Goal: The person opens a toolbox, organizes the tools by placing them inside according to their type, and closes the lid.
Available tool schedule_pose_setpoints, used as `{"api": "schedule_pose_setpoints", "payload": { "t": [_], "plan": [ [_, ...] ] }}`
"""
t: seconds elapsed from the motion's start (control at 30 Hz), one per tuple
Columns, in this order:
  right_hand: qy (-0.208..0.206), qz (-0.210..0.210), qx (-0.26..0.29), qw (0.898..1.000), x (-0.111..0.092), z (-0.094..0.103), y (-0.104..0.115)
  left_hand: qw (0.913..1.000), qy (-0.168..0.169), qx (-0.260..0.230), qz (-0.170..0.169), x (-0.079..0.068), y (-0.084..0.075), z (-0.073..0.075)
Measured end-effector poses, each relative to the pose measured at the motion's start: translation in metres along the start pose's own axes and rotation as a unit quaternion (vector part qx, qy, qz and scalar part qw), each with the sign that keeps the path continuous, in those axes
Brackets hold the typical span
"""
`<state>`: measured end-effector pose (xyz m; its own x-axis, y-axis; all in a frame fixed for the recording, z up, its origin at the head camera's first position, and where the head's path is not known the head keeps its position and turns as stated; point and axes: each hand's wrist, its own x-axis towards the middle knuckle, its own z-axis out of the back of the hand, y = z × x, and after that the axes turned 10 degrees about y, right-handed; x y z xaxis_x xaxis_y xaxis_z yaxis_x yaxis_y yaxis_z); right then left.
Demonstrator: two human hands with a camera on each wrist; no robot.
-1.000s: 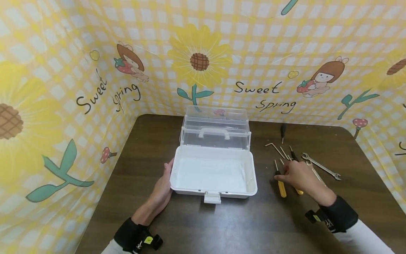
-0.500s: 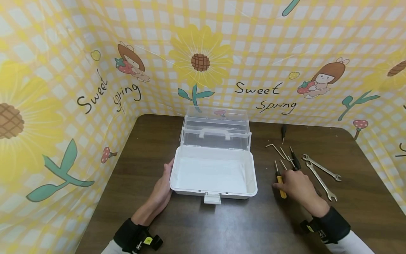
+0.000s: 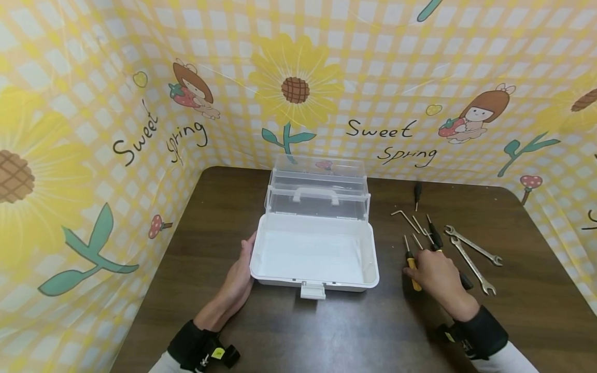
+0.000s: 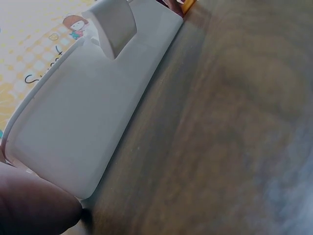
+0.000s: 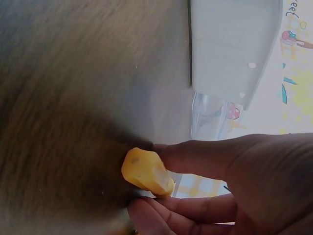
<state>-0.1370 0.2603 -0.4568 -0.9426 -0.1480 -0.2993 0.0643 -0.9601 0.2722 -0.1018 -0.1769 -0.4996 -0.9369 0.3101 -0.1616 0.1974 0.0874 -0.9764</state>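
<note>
My left hand [image 3: 239,274] rests against the left side of a white toolbox [image 3: 313,283], whose clear lid [image 3: 317,181] stands raised. In the left wrist view, a finger [image 4: 34,200] touches the box's corner near its front latch [image 4: 117,29]. At the tools on the right, my right hand [image 3: 436,274] has thumb and fingers on either side of a yellow-handled screwdriver [image 3: 414,282], pinching its handle; the screwdriver lies on the table. From the right wrist, the yellow handle's end [image 5: 142,169] shows between thumb and fingers. Another tool's dark handle [image 3: 465,281] sticks out beneath the hand.
Two wrenches [image 3: 473,267] lie right of the right hand. Beyond it are a hex key [image 3: 404,219], a black-handled screwdriver [image 3: 435,235] and, farther back, a smaller one [image 3: 417,192]. A patterned cloth [image 3: 224,140] borders the table's back and left.
My right hand has drawn slightly back toward me, uncovering the nearer wrench and a black screwdriver handle, and its thumb has come over the yellow handle. My left hand and the toolbox stay put.
</note>
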Motion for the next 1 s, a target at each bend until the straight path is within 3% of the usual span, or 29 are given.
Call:
{"api": "schedule_pose_setpoints", "payload": {
  "t": [0.57, 0.8, 1.0],
  "plan": [
    [-0.033, 0.025, -0.004, 0.999, -0.005, 0.001, -0.006, 1.0, 0.003, 0.0, -0.002, 0.0, 0.001, 0.0],
    [-0.067, 0.068, 0.005, 0.995, -0.009, 0.007, -0.009, 1.0, 0.004, 0.002, -0.004, 0.0, 0.001, -0.001],
    [-0.1, 0.106, -0.013, 0.989, -0.013, 0.027, -0.005, 1.0, 0.002, 0.002, -0.002, 0.001, 0.0, -0.001]
  ]
}}
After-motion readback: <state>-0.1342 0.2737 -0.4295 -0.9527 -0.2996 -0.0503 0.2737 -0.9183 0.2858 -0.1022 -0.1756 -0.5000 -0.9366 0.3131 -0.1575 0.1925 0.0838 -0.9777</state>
